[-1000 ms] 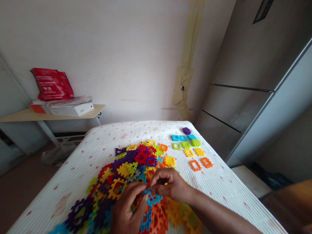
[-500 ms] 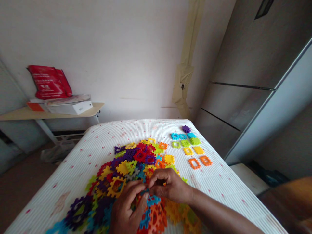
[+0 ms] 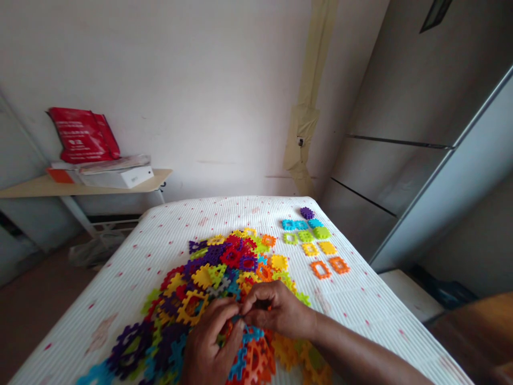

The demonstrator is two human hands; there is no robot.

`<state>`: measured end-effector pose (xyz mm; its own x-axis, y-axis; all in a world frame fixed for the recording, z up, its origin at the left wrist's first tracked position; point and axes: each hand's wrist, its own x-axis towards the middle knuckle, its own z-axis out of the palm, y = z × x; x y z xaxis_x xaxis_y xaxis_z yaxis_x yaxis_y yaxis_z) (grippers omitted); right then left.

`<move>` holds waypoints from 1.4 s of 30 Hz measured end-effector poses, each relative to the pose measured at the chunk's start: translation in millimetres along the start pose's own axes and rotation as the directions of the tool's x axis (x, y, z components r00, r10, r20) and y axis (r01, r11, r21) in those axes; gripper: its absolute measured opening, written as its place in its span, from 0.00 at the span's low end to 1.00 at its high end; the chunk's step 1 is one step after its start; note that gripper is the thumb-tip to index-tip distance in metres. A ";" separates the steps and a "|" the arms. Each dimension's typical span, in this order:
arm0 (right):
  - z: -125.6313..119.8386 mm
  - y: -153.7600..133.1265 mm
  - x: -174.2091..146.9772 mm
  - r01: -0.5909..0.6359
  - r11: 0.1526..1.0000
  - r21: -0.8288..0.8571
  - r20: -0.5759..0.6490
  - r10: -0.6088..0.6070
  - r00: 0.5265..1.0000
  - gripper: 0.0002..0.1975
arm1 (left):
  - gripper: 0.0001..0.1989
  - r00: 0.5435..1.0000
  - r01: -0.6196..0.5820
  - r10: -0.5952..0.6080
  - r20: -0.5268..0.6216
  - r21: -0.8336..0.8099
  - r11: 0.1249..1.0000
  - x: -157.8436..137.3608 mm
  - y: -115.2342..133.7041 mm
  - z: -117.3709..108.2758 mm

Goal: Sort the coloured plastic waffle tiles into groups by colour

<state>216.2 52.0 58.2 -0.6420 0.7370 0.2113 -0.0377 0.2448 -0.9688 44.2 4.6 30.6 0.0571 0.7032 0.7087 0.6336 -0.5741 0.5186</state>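
Here, the biggest thing is the bed with a white ribbed cover dotted with small red marks [image 3: 168,235], and it stretches far out beyond the fingers. On it, just past the fingertips and out to their left, lies a big heap of flat plastic puzzle tiles in many colours [image 3: 216,272]. Far off to the right of the fingers, well apart from the heap, sit neat rows of sorted tiles in purple, blue, green, yellow and orange [image 3: 315,243].

Both hands meet at the near edge of the heap. The left hand [image 3: 210,342] comes up from below, and its fingers are curled and pressed close together. The right hand [image 3: 276,313] comes in from the right side, with its fingers bent into a pinch. The fingertips of both hands touch over a small blue toothed plastic tile [image 3: 250,334]. The tile peeks out just under the fingertips, between the two hands. Both hands are about as near to it, and I cannot tell which one truly grips it. Its shape looks almost square, so it has no clear long side.

Way beyond the fingers on the left, a red bag with white writing [image 3: 82,136] rests on a pale wooden shelf [image 3: 24,188]. The writing is too small to read.
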 end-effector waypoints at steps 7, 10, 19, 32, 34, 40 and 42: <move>-0.3 0.0 -0.3 0.061 0.998 -0.026 -0.053 -0.062 0.997 0.07 | 0.06 1.000 -0.002 0.002 -0.014 0.005 1.000 -2.0 -1.6 0.3; 0.1 -1.5 -0.8 0.070 0.997 0.013 -0.104 -0.068 0.992 0.08 | 0.07 1.000 -0.010 0.010 -0.025 0.009 1.000 -3.0 -2.1 0.3; 0.5 -6.5 -1.3 0.075 0.985 -0.155 -0.165 -0.101 0.981 0.10 | 0.04 0.990 0.133 -0.130 0.050 -0.049 0.990 -3.5 3.0 -2.9; 2.3 -2.8 -2.5 0.351 0.386 -0.853 0.182 -0.410 0.894 0.20 | 0.08 0.926 0.376 -0.377 0.017 -0.119 0.919 -11.5 -4.9 3.0; 3.3 0.4 -3.0 0.326 0.301 -0.896 0.192 -0.400 0.896 0.20 | 0.08 0.926 0.377 -0.376 0.026 -0.122 0.918 -11.1 -5.4 3.0; 5.7 2.9 -3.1 0.304 0.185 -0.934 0.209 -0.407 0.889 0.20 | 0.08 0.935 0.355 -0.354 0.033 -0.126 0.926 -6.1 -2.2 0.7; 5.7 2.2 -2.9 0.310 0.180 -0.934 0.220 -0.395 0.892 0.20 | 0.08 0.936 0.352 -0.352 0.027 -0.125 0.927 -5.5 -1.4 0.3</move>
<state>213.6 46.8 54.7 -0.7262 0.4216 0.5430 0.5089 0.8607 0.0123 43.2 1.6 25.8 -0.1491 0.8711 0.4679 0.5114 -0.3371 0.7905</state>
